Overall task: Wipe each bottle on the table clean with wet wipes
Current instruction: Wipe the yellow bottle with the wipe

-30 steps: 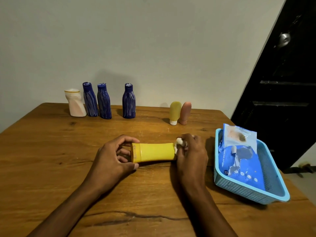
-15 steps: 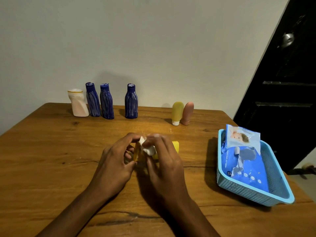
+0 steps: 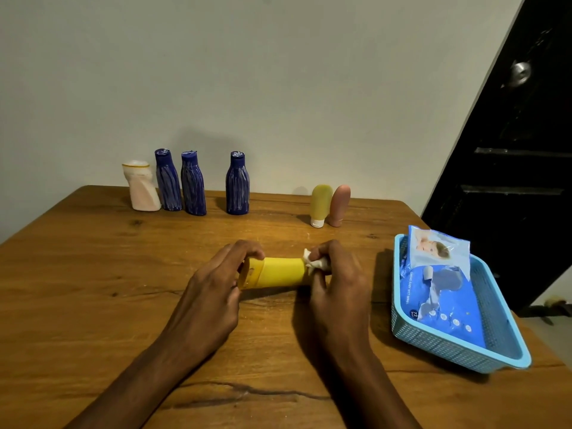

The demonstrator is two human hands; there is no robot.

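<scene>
Right hand (image 3: 335,280) slid wipe (image 3: 315,263) rightward; yellow bottle (image 3: 278,272) between hands.

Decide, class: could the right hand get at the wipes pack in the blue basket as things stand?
Probably yes: the wipes pack lies uncovered in the open basket beside the right hand, though that hand grips a wipe.

A room in a home: a worn wooden table (image 3: 93,274) against a plain painted wall (image 3: 247,72), toiletry bottles (image 3: 192,184) along the table's far edge, a dark door (image 3: 510,181) to its right.
</scene>
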